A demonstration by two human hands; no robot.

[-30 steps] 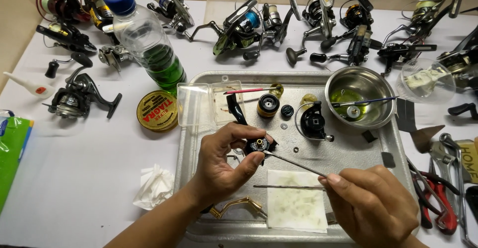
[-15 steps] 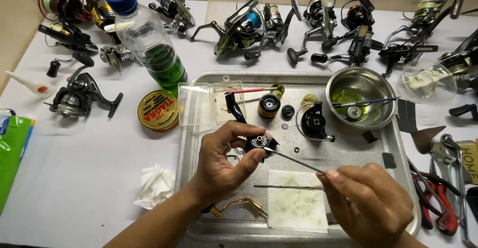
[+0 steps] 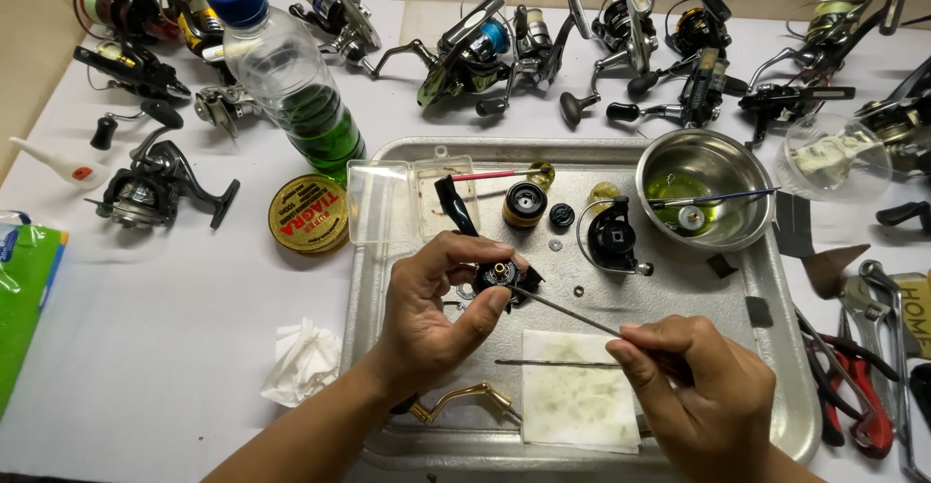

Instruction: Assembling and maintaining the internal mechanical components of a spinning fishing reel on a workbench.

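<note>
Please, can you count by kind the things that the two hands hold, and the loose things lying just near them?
Black reel part, in the left hand: 1
Thin metal rods: 2, the held rod in the right hand, the loose rod on the tray
Gold crank handle: 1
White papers, paper pad and crumpled tissue: 2
Total: 6

The metal tray (image 3: 786, 347) is crowded at its far end: a steel bowl (image 3: 703, 192), a clear box (image 3: 412, 202) and small black reel parts (image 3: 611, 236) block the way. On the worktop (image 3: 165, 347) left of the tray there is open room, with only a crumpled tissue (image 3: 305, 362). Behind the tray stands a bottle (image 3: 291, 85) and a row of fishing reels (image 3: 543, 47). Pliers (image 3: 849, 386) lie right of the tray.
</note>
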